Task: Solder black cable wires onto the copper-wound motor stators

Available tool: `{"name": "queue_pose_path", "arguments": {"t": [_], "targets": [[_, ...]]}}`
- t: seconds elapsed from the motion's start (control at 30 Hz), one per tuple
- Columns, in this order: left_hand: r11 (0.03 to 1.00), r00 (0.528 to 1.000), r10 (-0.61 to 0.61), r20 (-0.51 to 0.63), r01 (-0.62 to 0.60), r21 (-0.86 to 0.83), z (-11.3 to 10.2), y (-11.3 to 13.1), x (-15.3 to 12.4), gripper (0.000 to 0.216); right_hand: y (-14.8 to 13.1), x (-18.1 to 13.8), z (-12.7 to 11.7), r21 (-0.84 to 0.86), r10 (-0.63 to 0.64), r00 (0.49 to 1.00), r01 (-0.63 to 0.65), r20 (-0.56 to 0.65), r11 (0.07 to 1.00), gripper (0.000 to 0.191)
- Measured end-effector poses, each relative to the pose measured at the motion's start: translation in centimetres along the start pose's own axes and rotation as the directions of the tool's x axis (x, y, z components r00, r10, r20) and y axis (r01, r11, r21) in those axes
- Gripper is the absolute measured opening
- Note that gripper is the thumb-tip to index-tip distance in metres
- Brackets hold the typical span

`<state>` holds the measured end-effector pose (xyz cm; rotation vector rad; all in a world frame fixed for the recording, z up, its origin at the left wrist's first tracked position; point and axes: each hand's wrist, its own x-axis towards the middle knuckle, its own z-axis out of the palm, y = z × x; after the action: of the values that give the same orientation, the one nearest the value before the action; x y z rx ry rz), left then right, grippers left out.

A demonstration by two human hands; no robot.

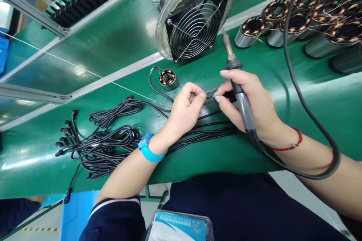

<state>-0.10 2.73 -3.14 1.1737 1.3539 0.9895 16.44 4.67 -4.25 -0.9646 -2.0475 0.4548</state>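
My left hand (185, 111) is closed, thumb and forefinger pinching thin wire ends (210, 92) above the green bench. Around the grey handle of a soldering iron (245, 110) my right hand (260, 107) is closed; the iron's tip points up and away from the wires. The right thumb and fingertips also meet at the wire ends, beside a dark part mostly hidden under that hand. Beyond my left hand stands a small motor stator (167, 79) with copper windings and a black cable (154, 87) joined to it.
Coiled black cables (110, 143) with plugs lie on the left, their free ends running under my hands. A round-grilled fan (195, 32) stands at the back. Several larger stators (319, 19) crowd the right rear. The iron's cord (296, 83) loops over my right forearm.
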Motion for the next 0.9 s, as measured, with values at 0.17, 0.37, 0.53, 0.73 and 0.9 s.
{"name": "queue_pose_path", "arguments": {"t": [0.17, 0.37, 0.53, 0.73, 0.9], "targets": [[0.902, 0.936, 0.347, 0.061, -0.351, 0.251, -0.5, -0.2, -0.1, 0.008, 0.4, -0.1, 0.3, 0.126, 0.036, 0.998, -0.028, -0.056, 0.992, 0.053], [0.959, 0.983, 0.183, -0.018, -0.174, 0.224, -0.3, -0.4, 0.1, 0.011, 0.9, 0.0, -0.4, 0.118, 0.054, 0.997, -0.061, 0.062, 0.991, 0.050], [0.979, 0.998, 0.056, -0.032, -0.048, 0.199, -0.3, -0.1, 0.2, 0.012, 2.1, 0.1, -2.1, 0.091, 0.021, 0.993, -0.031, 0.113, 0.995, 0.052], [0.980, 0.999, 0.041, -0.029, -0.035, 0.197, -0.4, -0.1, 0.3, 0.012, 2.7, 0.4, -2.0, 0.106, 0.007, 0.975, -0.032, 0.224, 0.994, 0.046], [0.975, 0.998, 0.053, -0.033, -0.044, 0.217, -0.5, -0.1, 0.4, 0.010, 1.3, 1.0, -0.3, -0.035, 0.098, 0.983, -0.093, 0.158, 0.995, 0.043]]}}
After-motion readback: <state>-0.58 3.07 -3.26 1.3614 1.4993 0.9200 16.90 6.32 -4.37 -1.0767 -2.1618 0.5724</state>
